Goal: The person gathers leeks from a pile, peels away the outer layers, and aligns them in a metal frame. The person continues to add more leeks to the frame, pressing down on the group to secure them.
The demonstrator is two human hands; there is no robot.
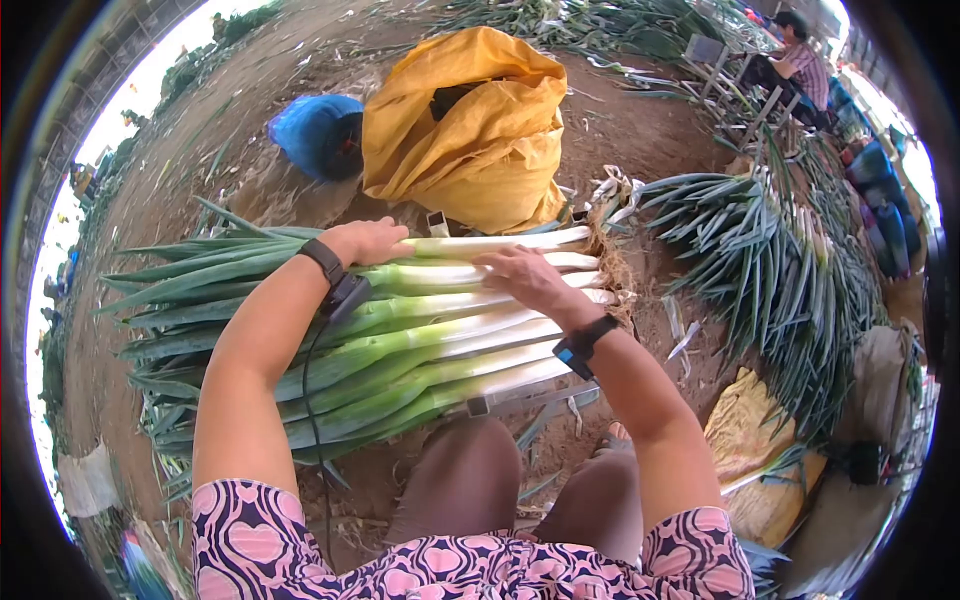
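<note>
A row of long green onions lies side by side in front of me, leaves to the left and white stalks with roots to the right. My left hand is closed around the farthest onion, where green turns to white. On the white stalks, my right hand has its fingers curled over an onion near the far side; its fingertips are partly hidden. Beneath the row, square metal tube ends of a low frame show. Both wrists wear dark bands with small devices.
Beyond the row stands a large yellow sack, with a blue bag beside it. More green onions are heaped at the right. A flattened yellow sack lies at lower right. Another person sits far back right.
</note>
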